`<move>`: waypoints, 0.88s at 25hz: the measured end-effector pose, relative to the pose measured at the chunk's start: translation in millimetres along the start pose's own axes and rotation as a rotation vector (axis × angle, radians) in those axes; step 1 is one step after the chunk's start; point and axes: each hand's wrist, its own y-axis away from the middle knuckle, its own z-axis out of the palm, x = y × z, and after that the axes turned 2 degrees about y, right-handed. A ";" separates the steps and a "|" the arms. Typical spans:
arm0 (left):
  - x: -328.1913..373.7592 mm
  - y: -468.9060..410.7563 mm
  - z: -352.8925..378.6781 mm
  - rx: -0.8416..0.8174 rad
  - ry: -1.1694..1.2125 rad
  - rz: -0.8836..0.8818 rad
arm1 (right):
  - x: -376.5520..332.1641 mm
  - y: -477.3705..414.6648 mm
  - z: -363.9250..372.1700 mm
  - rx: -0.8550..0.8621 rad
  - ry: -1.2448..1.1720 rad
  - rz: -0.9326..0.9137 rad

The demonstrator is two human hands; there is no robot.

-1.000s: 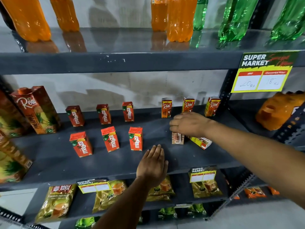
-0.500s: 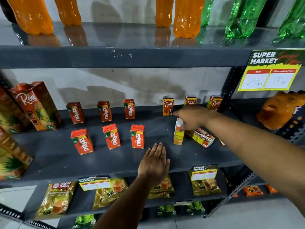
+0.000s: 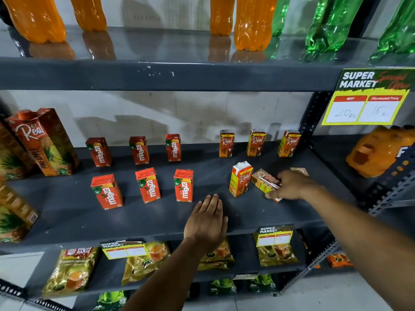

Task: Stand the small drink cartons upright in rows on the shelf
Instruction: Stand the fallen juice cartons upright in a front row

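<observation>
On the dark grey middle shelf, several red Maaza cartons stand in two rows at the left. Three orange Real cartons stand along the back right. One more Real carton stands upright in the front row. Just right of it a carton lies on its side, and my right hand rests over it with fingers curled on it. Another lying carton peeks out behind that hand. My left hand lies flat and open on the shelf's front edge.
Tall Real pineapple cartons stand at the left end. Orange and green bottles fill the shelf above. A yellow price sign hangs at the upper right. Tea packets lie on the shelf below. An upright post bounds the right side.
My right hand stood one Real carton upright in the front row, let it go, and moved right onto the carton lying beside it. My left hand stayed put.
</observation>
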 end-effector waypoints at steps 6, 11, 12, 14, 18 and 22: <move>0.7 1.0 -2.5 -0.009 0.002 -0.010 | -1.9 1.2 20.0 0.090 -0.013 0.032; 2.5 1.4 -4.6 -0.013 0.001 -0.011 | -3.9 2.3 17.3 0.103 0.023 0.046; 2.3 1.5 -5.2 -0.010 0.000 -0.010 | -4.5 2.5 15.9 0.103 0.023 0.052; 2.5 1.6 -5.2 -0.006 -0.001 -0.012 | -4.5 4.7 10.4 0.100 0.006 0.047; 1.0 0.7 -2.6 -0.002 -0.002 -0.015 | 1.1 4.2 -18.5 0.263 0.047 -0.149; -0.4 0.4 0.9 0.005 -0.005 -0.009 | 3.2 -3.4 -46.0 0.378 0.375 -0.579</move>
